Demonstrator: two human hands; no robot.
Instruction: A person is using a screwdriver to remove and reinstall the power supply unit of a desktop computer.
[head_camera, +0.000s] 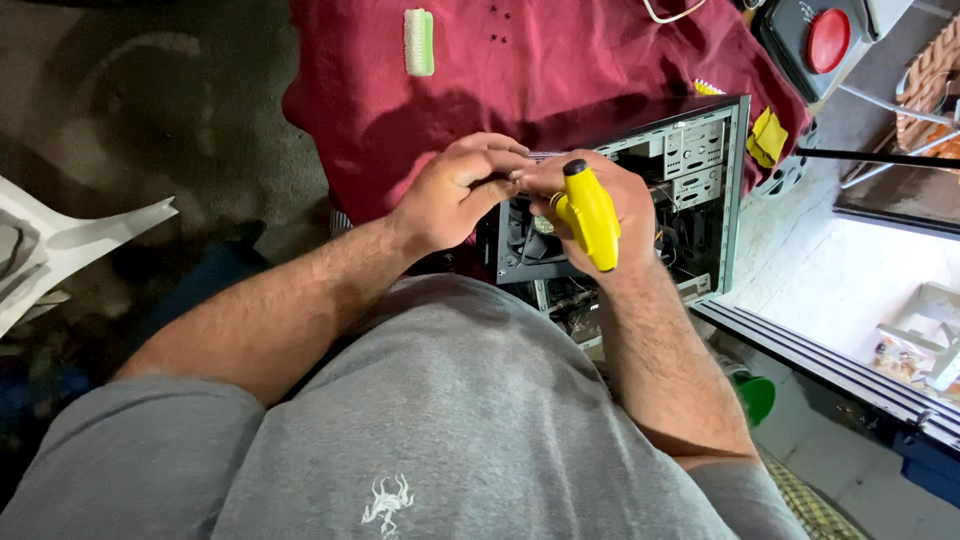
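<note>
My right hand grips a yellow-handled screwdriver with a black end cap; its metal shaft runs left toward my left hand. The left hand's fingers are curled and pinch at the shaft's tip, and what sits between them is hidden. Both hands hover over an open computer case lying on a dark red cloth. A black fan inside the case shows just below my hands.
A green and white brush lies on the cloth at the top. Small dark screws lie near it. A black device with a red round button sits top right. Yellow scraps lie beside the case. White plastic furniture stands left.
</note>
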